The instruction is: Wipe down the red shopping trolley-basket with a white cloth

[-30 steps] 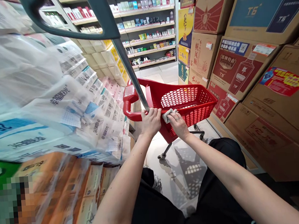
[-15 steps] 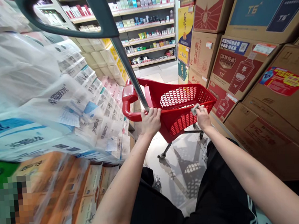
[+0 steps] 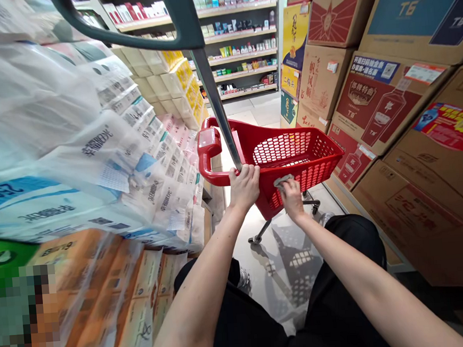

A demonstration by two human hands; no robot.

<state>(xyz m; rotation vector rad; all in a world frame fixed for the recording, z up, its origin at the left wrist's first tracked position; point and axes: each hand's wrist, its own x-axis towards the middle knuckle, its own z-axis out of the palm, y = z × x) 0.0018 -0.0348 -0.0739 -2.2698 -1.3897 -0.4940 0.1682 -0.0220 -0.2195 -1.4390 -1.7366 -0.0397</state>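
A red plastic shopping basket cart with perforated sides stands on small wheels in front of me. My left hand is closed over its near rim, beside the foot of a metal pole. That pole rises to a dark grey loop handle at the top left. My right hand pinches a crumpled grey cloth against the outside of the near wall, just below the rim. Part of the cloth is hidden by the fingers.
Plastic-wrapped tissue packs are stacked close on the left, above orange packs. Cardboard cartons rise on the right. Shelves of small boxes and bottles stand at the far end. My knees flank the tiled floor.
My right hand has slid the cloth left along the near wall, from the cart's far corner toward my left hand. My left hand keeps its grip; the whole view has shifted slightly.
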